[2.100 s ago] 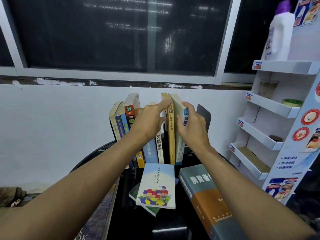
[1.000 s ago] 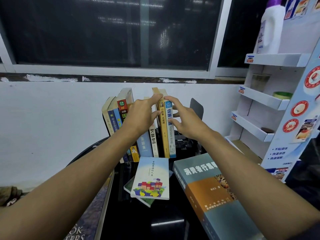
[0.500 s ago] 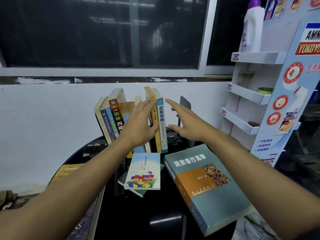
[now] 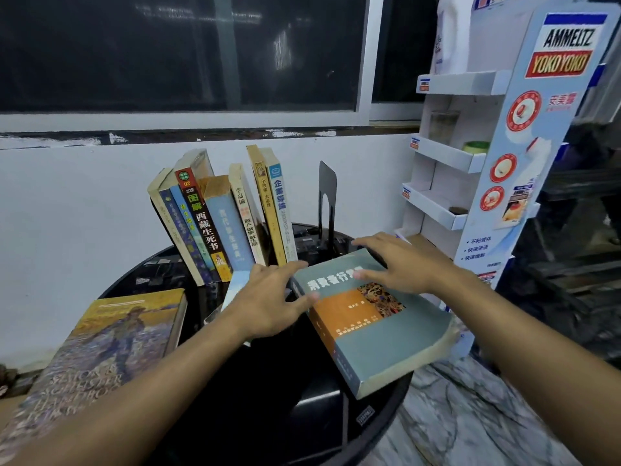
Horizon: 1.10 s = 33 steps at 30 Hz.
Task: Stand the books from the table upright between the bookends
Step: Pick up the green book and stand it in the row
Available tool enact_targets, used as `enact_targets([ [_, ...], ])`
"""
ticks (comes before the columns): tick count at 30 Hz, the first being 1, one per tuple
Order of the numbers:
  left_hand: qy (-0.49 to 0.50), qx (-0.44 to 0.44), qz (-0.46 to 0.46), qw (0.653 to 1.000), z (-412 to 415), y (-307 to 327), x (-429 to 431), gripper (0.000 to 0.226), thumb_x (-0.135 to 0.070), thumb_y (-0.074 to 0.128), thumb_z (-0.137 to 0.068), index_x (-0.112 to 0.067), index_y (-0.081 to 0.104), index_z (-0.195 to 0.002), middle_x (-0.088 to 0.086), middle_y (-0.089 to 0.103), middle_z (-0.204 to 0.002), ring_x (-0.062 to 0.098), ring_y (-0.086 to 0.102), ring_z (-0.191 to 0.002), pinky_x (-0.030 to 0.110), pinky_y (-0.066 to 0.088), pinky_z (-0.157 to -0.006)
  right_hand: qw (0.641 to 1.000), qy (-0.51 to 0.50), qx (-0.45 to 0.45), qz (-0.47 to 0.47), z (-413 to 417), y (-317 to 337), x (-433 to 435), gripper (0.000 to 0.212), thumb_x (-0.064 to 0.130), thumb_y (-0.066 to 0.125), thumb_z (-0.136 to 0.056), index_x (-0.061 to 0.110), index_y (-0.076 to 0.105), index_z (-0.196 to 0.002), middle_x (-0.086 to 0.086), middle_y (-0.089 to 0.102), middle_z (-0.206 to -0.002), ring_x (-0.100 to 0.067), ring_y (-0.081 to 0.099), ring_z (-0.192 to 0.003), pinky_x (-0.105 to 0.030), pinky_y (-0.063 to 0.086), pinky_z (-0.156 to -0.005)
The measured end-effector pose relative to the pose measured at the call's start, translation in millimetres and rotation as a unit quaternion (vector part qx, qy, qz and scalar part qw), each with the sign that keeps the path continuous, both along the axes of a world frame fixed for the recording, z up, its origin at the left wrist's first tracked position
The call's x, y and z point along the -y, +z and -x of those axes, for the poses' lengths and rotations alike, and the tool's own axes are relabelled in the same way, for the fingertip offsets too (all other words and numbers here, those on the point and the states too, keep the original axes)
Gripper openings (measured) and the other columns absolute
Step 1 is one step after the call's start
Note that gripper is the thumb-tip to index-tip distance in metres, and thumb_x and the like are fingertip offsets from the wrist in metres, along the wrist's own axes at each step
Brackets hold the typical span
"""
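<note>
Resting open on the thick book [image 4: 379,317], left hand [image 4: 265,302] and right hand [image 4: 400,264] grip nothing; probably heavy and floppy (a paperback), so clasp both long edges.

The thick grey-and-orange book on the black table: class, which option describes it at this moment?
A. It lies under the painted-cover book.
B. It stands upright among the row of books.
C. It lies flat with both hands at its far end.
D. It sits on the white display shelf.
C: the thick grey-and-orange book lies cover-up on the black table, with the left hand at its near-left corner and the right hand spread over its top edge.
</note>
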<state>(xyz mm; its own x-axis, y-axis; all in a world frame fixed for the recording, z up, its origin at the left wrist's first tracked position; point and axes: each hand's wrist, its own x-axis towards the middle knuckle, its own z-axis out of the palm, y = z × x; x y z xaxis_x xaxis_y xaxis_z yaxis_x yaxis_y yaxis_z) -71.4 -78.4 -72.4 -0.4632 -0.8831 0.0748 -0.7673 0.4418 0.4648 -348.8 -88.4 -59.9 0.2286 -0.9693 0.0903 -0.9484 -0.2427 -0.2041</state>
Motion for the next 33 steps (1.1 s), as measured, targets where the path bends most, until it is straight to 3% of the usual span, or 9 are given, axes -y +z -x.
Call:
enact_targets([
  [2, 0.002, 0.021, -0.008, 1.000, 3.4, -6.7, -4.9, 0.069, -0.063, 0.050, -0.095, -0.036, 0.029, -0.155, 0.002, 0.054, -0.141, 0.024, 0.024, -0.140, 0.041, 0.032, -0.109, 0.999, -0.012, 0.003, -0.035, 9.0, -7.6, -3.6, 0.077, 0.077, 0.048, -0.086, 0.039, 0.031, -0.151, 0.003, 0.044, -0.149, -0.019, 0.037, -0.139, -0.043, 0.035, -0.114],
  [5, 0.013, 0.044, -0.030, 0.999, 12.1, -13.8, -10.9, 0.069, -0.067, 0.046, -0.094, -0.038, 0.028, -0.155, 0.004, 0.060, -0.117, 0.027, 0.028, -0.138, 0.046, 0.034, -0.110, 0.997, -0.032, 0.005, -0.074, 16.9, -14.5, -9.2, 0.081, 0.078, 0.051, -0.085, 0.037, 0.031, -0.151, -0.002, 0.044, -0.148, -0.022, 0.039, -0.137, -0.045, 0.036, -0.112],
  [9, 0.030, 0.055, -0.065, 0.996, 24.8, -18.1, -21.3, 0.065, -0.065, 0.043, -0.097, -0.041, 0.025, -0.155, 0.011, 0.049, -0.140, 0.029, 0.030, -0.140, 0.045, 0.030, -0.114, 0.993, -0.042, 0.002, -0.107, 20.9, -22.4, -14.5, 0.080, 0.076, 0.050, -0.086, 0.034, 0.031, -0.152, -0.007, 0.048, -0.147, -0.025, 0.046, -0.131, -0.042, 0.040, -0.106],
  [15, 0.067, 0.032, -0.094, 0.993, 31.5, -35.3, -15.3, 0.071, -0.074, 0.044, -0.090, -0.051, 0.021, -0.153, 0.013, 0.039, -0.146, 0.034, 0.030, -0.140, 0.049, 0.029, -0.114, 0.989, -0.046, 0.060, -0.127, 21.7, -27.2, -22.1, 0.082, 0.078, 0.048, -0.084, 0.035, 0.030, -0.152, -0.004, 0.047, -0.151, -0.024, 0.049, -0.131, -0.043, 0.041, -0.108],
  [19, 0.057, -0.032, -0.104, 0.992, 31.8, -43.7, -11.6, 0.079, -0.072, 0.053, -0.088, -0.046, 0.022, -0.155, 0.006, 0.043, -0.149, 0.028, 0.027, -0.142, 0.047, 0.032, -0.112, 0.988, -0.047, 0.101, -0.109, 21.5, -33.3, -23.6, 0.080, 0.071, 0.054, -0.086, 0.032, 0.032, -0.153, -0.005, 0.043, -0.152, -0.023, 0.045, -0.135, -0.034, 0.037, -0.105],
  [23, 0.068, -0.117, -0.104, 0.985, 31.1, -48.8, -14.3, 0.092, -0.071, 0.066, -0.080, -0.040, 0.025, -0.156, -0.001, 0.047, -0.151, 0.026, 0.034, -0.143, 0.051, 0.037, -0.114, 0.983, -0.062, 0.147, -0.089, 22.7, -41.4, -26.9, 0.091, 0.076, 0.056, -0.077, 0.034, 0.031, -0.154, -0.002, 0.039, -0.154, -0.019, 0.041, -0.136, -0.030, 0.034, -0.103],
  [27, 0.071, -0.175, -0.096, 0.977, 35.6, -47.0, -19.7, 0.094, -0.057, 0.075, -0.081, -0.032, 0.026, -0.158, -0.004, 0.043, -0.155, 0.022, 0.039, -0.143, 0.044, 0.039, -0.115, 0.979, -0.066, 0.181, -0.070, 24.4, -43.8, -30.7, 0.093, 0.076, 0.058, -0.075, 0.037, 0.029, -0.154, 0.001, 0.039, -0.150, -0.009, 0.040, -0.126, -0.025, 0.032, -0.098],
  [33, 0.054, -0.347, -0.103, 0.931, 38.6, -41.0, -18.9, 0.090, -0.037, 0.084, -0.079, -0.038, 0.034, -0.154, -0.014, 0.064, -0.134, 0.009, 0.066, -0.115, 0.040, 0.057, -0.098, 0.963, -0.072, 0.258, -0.001, 27.7, -42.4, -36.3, 0.091, 0.068, 0.066, -0.073, 0.038, 0.034, -0.153, 0.003, 0.041, -0.138, -0.007, 0.041, -0.123, -0.023, 0.035, -0.100],
])
